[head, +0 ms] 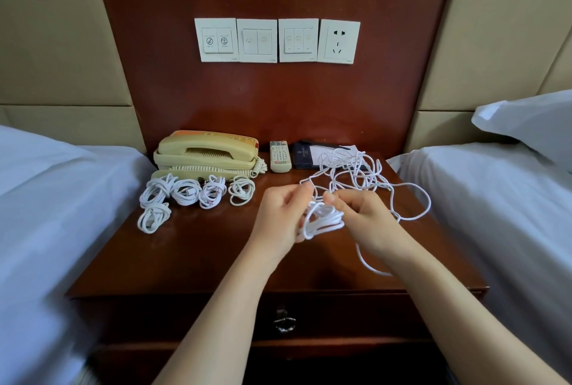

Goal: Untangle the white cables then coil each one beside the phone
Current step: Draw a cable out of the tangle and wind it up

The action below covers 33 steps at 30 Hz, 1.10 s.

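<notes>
Mid-nightstand [201, 254], the left hand [278, 214] grips a half-wound coil [323, 219] so its loops hold together. The right hand [362, 217] pinches the strand leading from the tangle [349, 171] near the back right corner. Finished coils [192, 192] lie beside the phone [204, 152].

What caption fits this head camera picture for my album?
Left hand and right hand coil a white cable near the phone.

White cables [349, 174], cream phone [205, 152] with an orange strip, reddish-brown worktop [201, 248] — dark navy folder [305, 154], white switch plates [257, 40], pale blue-white beds [495, 186].
</notes>
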Available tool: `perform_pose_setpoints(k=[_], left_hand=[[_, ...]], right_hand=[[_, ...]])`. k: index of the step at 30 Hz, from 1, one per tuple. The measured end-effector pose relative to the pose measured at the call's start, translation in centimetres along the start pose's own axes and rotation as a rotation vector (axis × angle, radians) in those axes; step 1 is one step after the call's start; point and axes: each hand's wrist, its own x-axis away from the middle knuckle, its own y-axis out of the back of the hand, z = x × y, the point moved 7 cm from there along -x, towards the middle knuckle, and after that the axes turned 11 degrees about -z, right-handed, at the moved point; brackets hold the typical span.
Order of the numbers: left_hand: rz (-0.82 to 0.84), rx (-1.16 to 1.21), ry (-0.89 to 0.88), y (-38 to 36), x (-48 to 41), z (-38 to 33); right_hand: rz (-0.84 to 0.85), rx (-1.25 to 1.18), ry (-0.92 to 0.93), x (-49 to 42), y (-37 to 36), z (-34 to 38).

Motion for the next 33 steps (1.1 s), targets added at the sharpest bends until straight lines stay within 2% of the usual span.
perform_pose_setpoints(k=[3,7,10,13,17,22,24,27,30,33], left_hand=[[-0.125,0.071,0.066,0.7,0.0,0.3],[-0.415,-0.006,0.081,3.3,-0.9,1.4],[-0.548,-0.138,-0.038,5.3,-1.6,0.7],[-0.568,-0.299,-0.185,6.3,-1.6,-0.6],[-0.507,-0.469,-0.279,5.9,-1.8,-0.7],[-0.296,-0.588,-0.347,3.4,-1.7,-0.7],[-0.186,-0.604,-0.337,2.3,-1.6,-0.3],[0.002,-0.474,-0.269,0.7,-1.2,0.5],[0.082,-0.321,-0.193,-0.3,-0.9,1.0],[0.116,-0.196,-0.152,-0.8,-0.5,0.8]], right_hand=[[-0.012,0.060,0.027,0.5,-1.2,-0.3],[0.046,0.267,0.071,1.5,-3.1,-0.1],[0.147,0.406,0.157,2.8,-4.9,0.9],[0.207,0.614,0.248,3.6,-6.0,2.0],[0.170,0.718,0.418,3.8,-5.8,4.0],[-0.048,0.703,0.493,2.4,-3.0,4.8],[-0.084,0.657,0.400,1.7,-1.6,4.4],[-0.045,0.484,0.229,0.8,-0.2,2.8],[0.029,0.220,0.085,0.4,0.2,1.3],[0.042,0.097,0.016,0.1,0.4,0.3]])
